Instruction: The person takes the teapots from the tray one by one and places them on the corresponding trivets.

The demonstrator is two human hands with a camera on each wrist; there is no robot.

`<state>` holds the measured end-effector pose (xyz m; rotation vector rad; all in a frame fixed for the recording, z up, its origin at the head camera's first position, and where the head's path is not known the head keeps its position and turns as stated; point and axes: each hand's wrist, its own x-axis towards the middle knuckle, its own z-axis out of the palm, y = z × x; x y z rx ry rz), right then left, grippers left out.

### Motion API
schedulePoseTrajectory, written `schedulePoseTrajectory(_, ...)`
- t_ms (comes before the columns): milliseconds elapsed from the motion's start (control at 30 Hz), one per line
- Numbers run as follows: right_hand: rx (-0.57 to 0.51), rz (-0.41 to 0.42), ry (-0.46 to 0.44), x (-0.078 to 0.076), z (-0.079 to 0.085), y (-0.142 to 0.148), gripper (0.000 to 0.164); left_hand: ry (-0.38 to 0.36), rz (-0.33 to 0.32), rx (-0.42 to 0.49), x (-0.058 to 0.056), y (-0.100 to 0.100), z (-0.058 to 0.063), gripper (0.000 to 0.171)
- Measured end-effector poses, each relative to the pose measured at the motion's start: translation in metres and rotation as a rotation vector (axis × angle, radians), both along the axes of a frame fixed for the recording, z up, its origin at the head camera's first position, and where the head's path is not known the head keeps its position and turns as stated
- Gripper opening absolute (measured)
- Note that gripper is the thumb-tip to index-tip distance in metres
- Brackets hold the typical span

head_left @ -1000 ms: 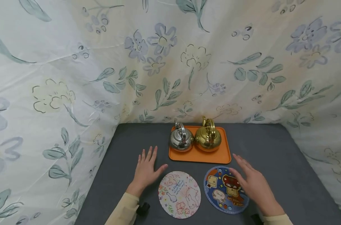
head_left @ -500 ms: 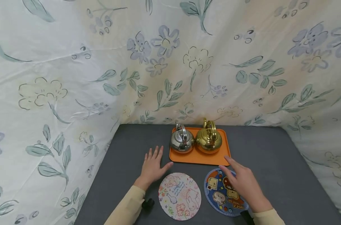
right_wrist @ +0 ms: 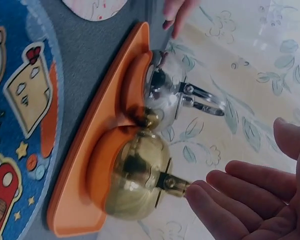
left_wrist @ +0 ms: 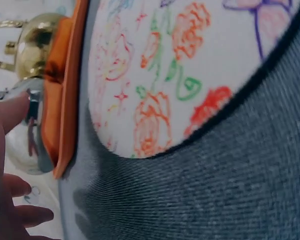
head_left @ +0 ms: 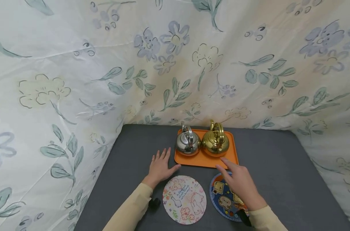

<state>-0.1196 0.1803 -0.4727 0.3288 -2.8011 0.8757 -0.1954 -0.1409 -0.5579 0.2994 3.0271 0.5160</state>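
A silver teapot [head_left: 187,143] and a gold teapot [head_left: 215,143] stand side by side on an orange tray [head_left: 202,162] at the back of the table. My left hand [head_left: 160,167] has its fingers spread, its thumb near the tray's front left corner, and holds nothing. Over the blue cartoon mat [head_left: 224,202] hovers my right hand [head_left: 240,181], empty, fingertips by the tray's front edge below the gold teapot. Part of that mat is hidden under the hand and wrist. In the right wrist view the right fingers [right_wrist: 240,185] are extended, overlapping the gold teapot's handle.
Between my forearms lies a round white mat [head_left: 184,199] with a rabbit and flowers drawn on it. The dark grey tabletop [head_left: 270,160] ends at a floral curtain [head_left: 175,64] behind and on both sides.
My right hand has moved left and a little forward, toward the tray's front edge. My left hand has shifted slightly right, closer to the tray. Teapots and mats stay put.
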Motion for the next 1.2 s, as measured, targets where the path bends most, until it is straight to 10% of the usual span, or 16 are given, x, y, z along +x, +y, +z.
schedulePoseTrajectory(1200, -0.056, -0.030, 0.005, -0.080, 0.021, -0.060, 0.056, 0.007, 0.066, -0.099, -0.018, 0.024, -0.016, 0.078)
